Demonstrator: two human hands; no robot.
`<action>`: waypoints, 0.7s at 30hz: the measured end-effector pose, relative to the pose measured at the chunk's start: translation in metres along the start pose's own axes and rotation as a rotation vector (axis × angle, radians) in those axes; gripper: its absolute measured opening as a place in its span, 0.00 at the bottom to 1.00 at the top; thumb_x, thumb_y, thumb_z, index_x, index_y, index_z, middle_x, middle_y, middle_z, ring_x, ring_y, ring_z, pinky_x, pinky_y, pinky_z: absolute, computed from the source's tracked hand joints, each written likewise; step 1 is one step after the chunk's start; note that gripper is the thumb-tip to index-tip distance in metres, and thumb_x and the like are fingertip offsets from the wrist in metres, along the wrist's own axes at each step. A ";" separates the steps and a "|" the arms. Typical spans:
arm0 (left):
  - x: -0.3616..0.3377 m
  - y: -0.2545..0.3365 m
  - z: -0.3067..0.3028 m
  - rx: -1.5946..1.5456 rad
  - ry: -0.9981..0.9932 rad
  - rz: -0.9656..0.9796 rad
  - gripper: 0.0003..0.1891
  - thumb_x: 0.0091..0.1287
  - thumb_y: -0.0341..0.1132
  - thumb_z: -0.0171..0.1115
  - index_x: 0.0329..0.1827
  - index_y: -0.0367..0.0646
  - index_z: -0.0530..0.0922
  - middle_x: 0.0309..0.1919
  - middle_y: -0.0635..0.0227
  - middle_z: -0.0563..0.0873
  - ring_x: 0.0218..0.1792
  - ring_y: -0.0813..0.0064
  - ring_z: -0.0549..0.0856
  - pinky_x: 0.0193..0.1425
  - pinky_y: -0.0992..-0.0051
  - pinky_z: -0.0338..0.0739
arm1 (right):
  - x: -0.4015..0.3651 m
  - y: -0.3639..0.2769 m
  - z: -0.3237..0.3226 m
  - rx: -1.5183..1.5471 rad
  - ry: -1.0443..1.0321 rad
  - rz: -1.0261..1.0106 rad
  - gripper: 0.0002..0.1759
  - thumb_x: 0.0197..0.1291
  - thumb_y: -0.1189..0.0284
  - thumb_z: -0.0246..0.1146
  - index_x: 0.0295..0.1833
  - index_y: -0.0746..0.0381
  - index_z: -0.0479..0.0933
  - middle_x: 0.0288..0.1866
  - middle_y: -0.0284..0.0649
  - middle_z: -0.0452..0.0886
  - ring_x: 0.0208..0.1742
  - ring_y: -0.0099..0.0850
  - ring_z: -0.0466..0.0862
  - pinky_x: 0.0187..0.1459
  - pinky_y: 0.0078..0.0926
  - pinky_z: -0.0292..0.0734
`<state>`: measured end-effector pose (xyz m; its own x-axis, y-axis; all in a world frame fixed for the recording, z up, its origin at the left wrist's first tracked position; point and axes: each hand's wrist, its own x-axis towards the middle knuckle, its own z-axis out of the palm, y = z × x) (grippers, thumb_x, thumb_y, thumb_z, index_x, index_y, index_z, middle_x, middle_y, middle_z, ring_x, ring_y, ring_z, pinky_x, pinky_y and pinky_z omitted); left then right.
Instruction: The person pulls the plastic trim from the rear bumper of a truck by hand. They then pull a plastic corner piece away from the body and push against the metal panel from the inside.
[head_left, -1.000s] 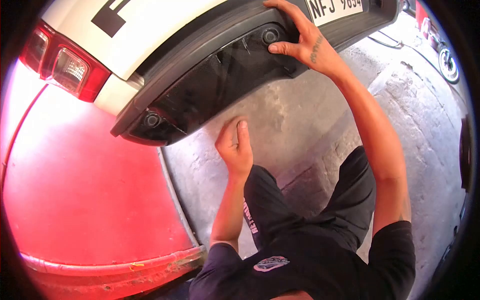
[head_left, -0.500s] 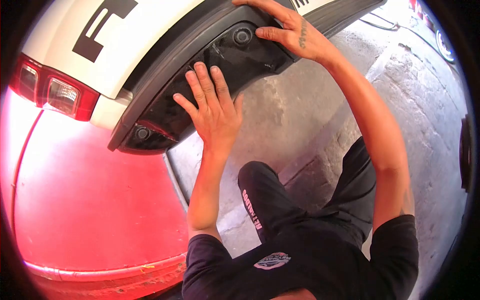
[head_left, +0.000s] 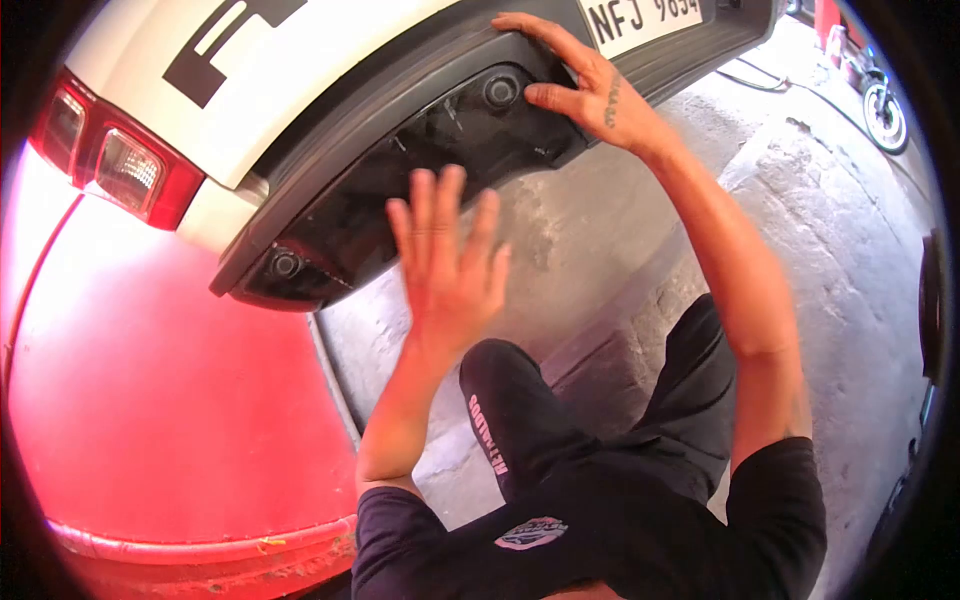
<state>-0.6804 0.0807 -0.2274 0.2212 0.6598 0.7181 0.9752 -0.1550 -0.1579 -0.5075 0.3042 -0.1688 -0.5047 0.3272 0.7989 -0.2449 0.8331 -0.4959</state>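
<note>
Left hand (head_left: 450, 285) raised, fingers (head_left: 424, 225) spread, right hand (head_left: 612, 105) higher, thumb (head_left: 549, 97) apart

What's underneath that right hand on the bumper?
Around the right hand, the black bumper shows, with a round fitting just beside the thumb. Whatever lies directly beneath the palm is covered, so I can't tell.

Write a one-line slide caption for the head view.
Right hand on the scuffed bumper of a white car, left hand raised, fingers spread, blurred.
</note>
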 end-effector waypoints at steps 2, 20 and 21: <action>0.015 -0.013 -0.015 0.107 0.147 -0.023 0.28 0.68 0.39 0.69 0.73 0.46 0.78 0.80 0.48 0.67 0.83 0.39 0.59 0.84 0.35 0.45 | 0.000 0.007 0.002 0.047 0.029 -0.011 0.39 0.61 0.74 0.69 0.80 0.56 0.69 0.80 0.38 0.71 0.82 0.34 0.67 0.81 0.35 0.58; 0.060 -0.065 -0.040 0.456 0.419 -0.198 0.21 0.69 0.48 0.72 0.61 0.52 0.86 0.54 0.73 0.88 0.55 0.66 0.83 0.65 0.60 0.66 | -0.019 0.020 0.014 0.006 0.102 0.089 0.44 0.71 0.60 0.70 0.86 0.57 0.59 0.82 0.45 0.69 0.82 0.36 0.67 0.81 0.35 0.58; 0.060 -0.065 -0.041 0.436 0.421 -0.181 0.21 0.68 0.46 0.72 0.61 0.51 0.86 0.54 0.73 0.88 0.55 0.66 0.83 0.66 0.59 0.66 | -0.021 0.021 0.015 0.043 0.111 0.119 0.43 0.71 0.60 0.69 0.86 0.56 0.59 0.81 0.47 0.70 0.81 0.38 0.68 0.80 0.36 0.60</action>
<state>-0.7311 0.1005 -0.1463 0.1172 0.2875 0.9506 0.9296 0.3049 -0.2069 -0.5142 0.3081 -0.2013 -0.4381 0.4713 0.7655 -0.2251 0.7669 -0.6010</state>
